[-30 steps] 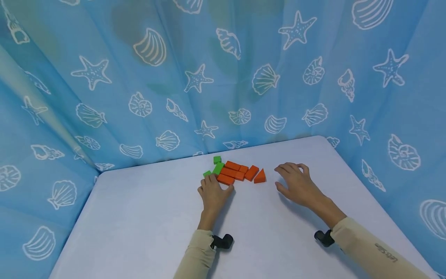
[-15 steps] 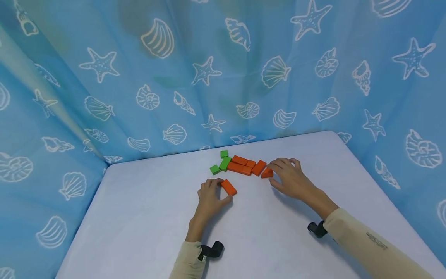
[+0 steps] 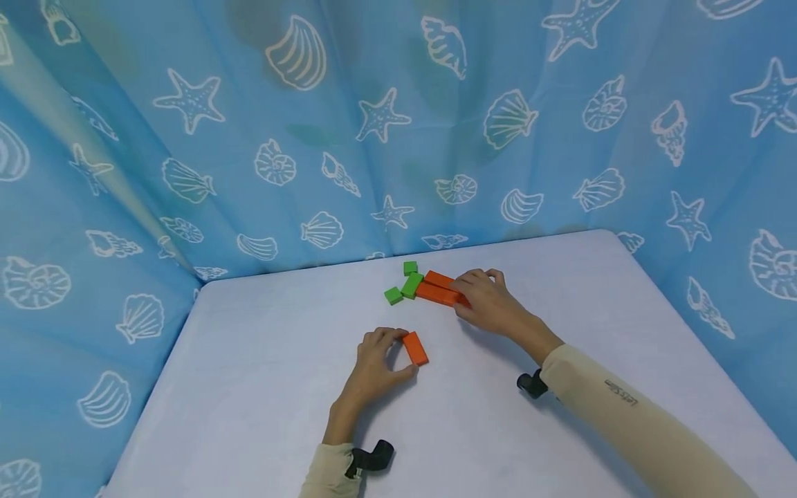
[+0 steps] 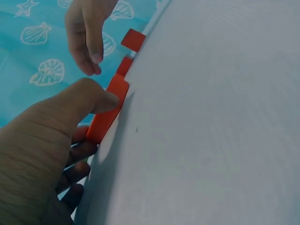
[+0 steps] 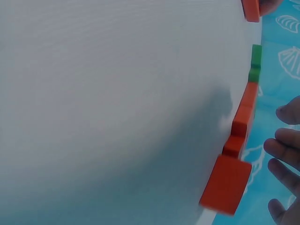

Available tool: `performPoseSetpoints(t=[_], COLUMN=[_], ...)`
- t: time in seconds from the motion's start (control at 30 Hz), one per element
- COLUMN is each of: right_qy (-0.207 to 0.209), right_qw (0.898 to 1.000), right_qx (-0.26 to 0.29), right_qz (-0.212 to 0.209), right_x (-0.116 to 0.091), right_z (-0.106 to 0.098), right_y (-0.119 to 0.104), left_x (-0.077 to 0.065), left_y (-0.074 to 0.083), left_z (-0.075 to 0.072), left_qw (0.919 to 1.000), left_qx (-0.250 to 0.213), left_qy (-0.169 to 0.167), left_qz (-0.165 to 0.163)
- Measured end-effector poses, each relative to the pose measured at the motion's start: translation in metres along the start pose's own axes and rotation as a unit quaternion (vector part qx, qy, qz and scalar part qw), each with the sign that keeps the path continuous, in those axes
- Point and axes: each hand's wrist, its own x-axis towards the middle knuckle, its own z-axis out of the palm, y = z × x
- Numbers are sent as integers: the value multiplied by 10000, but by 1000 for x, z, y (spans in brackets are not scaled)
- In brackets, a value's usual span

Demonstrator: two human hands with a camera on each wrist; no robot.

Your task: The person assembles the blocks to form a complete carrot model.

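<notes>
My left hand point(image 3: 372, 373) pinches an orange rectangular block point(image 3: 415, 348) between thumb and fingers, low over the white table or on it. In the left wrist view, the thumb lies against the near face of this block point(image 4: 110, 110). My right hand point(image 3: 488, 304) hovers over the right end of a cluster of orange blocks point(image 3: 436, 293), hiding part of it. In the right wrist view, its fingers point(image 5: 283, 145) are spread and hold nothing, apart from the nearest orange block point(image 5: 226, 185). Green blocks point(image 3: 412, 285) adjoin the cluster's left end.
A small green block point(image 3: 410, 268) lies behind the cluster and another green block point(image 3: 394, 295) lies to its left. The white table point(image 3: 261, 387) reaches back to a blue curtain point(image 3: 349, 173) printed with shells and starfish.
My left hand has drawn one orange block out of the cluster, toward me, and turned it. My right hand has moved left, from beside the cluster to above its right end.
</notes>
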Motion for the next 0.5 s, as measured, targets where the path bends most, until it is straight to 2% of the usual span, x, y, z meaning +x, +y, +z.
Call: performPoseSetpoints(t=[0.23,0.5], right_qy=[-203,-241], right_qw=[9998,9996], right_qx=[-21,24], right_qz=[39,133], right_x=[21,28], right_z=[8,19], right_y=[-15,-12], left_x=[-9,-8], left_y=[-8,-13], left_z=[-5,-4], left_qw=[9999,9987], left_qx=[77,372], left_qy=[104,198], left_qz=[102,272])
